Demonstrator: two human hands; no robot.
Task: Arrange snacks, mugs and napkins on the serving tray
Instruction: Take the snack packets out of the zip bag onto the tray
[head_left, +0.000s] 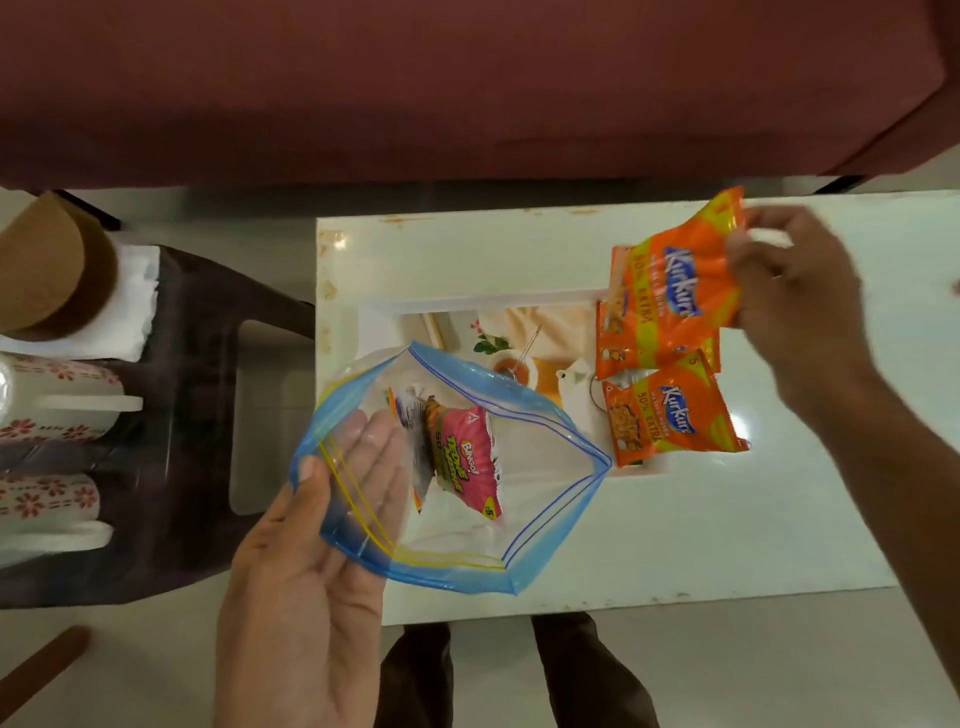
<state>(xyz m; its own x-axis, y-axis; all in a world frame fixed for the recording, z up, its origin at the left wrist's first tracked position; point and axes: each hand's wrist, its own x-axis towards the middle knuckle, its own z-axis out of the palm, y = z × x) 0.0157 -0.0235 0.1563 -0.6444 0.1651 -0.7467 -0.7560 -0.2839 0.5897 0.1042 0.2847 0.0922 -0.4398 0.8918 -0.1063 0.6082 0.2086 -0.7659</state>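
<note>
Your right hand (795, 301), at two o'clock in the view, pinches the top edge of an orange snack packet (680, 283) between thumb and fingers and holds it above the far right end of the serving tray (384, 322). Your left hand (306, 561), at seven o'clock, grips the near lip of a clear zip bag (540, 499) with blue edging, thumb outside and fingers spread inside, so that the mouth gapes open over the tray's left end. Inside the bag lies a pink snack packet (465, 457), with at least one more packet beside it, too obscured to identify.

Two further orange packets already rest on the tray: one (670, 415) at its near right corner, another (623, 353) just beyond it, partly under the packet you hold. The tray sits on the white counter (727, 519). To the nine o'clock side, a dark chair (197, 415) carries flower-patterned mugs (57, 395) and a stack of white napkins (132, 301) beneath a brown cylindrical object (57, 270); none of these is on the tray.

The step in hand appears to be unloading snacks from bag to tray. The next move probably calls for lowering the held packet beside its fellows without overlap, opening the fingers, then reaching into the open bag for the pink packet. Mugs and napkins remain to be transferred.
</note>
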